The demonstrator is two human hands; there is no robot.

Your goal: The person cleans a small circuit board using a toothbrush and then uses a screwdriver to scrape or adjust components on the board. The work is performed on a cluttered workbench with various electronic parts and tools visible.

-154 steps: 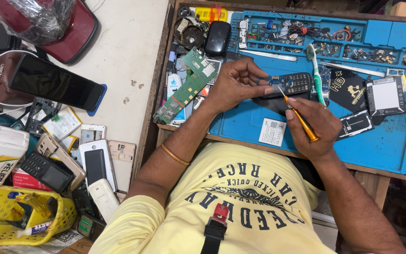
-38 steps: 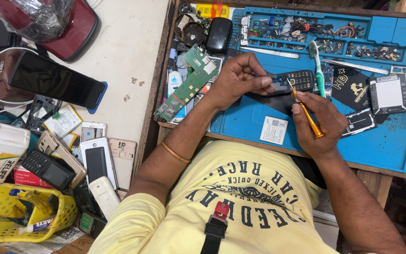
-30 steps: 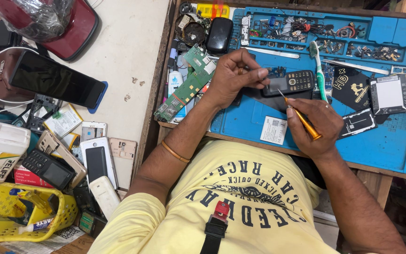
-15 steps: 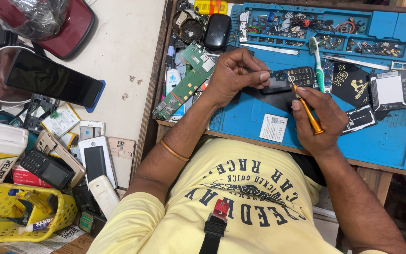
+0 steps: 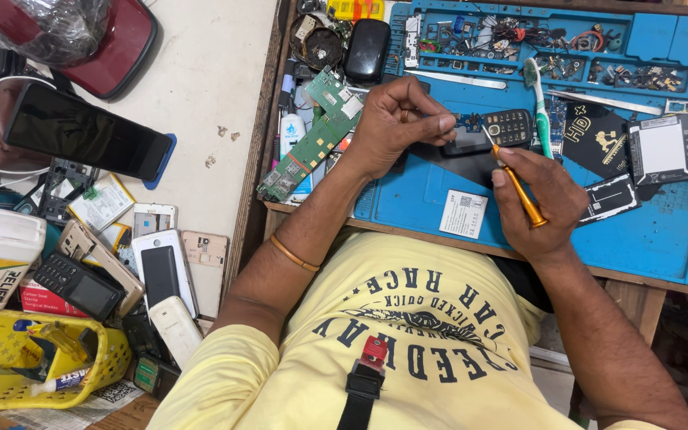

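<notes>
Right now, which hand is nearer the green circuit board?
Left. The left hand lies beside the green circuit board, gripping the keypad phone; the right hand, holding an orange screwdriver, is farther off.

Green circuit board (image 5: 312,131) lies at the blue mat's (image 5: 408,199) left edge. Toothbrush (image 5: 538,107) rests near its far edge. Yellow basket (image 5: 9,362) occupies the bench's (image 5: 209,80) near-left corner.

One screwdriver (image 5: 519,195), one keypad phone (image 5: 497,130) under it, one toothbrush (image 5: 538,103), one green board (image 5: 312,135), one blue mat (image 5: 639,231), one yellow basket (image 5: 9,334), two hands.
</notes>
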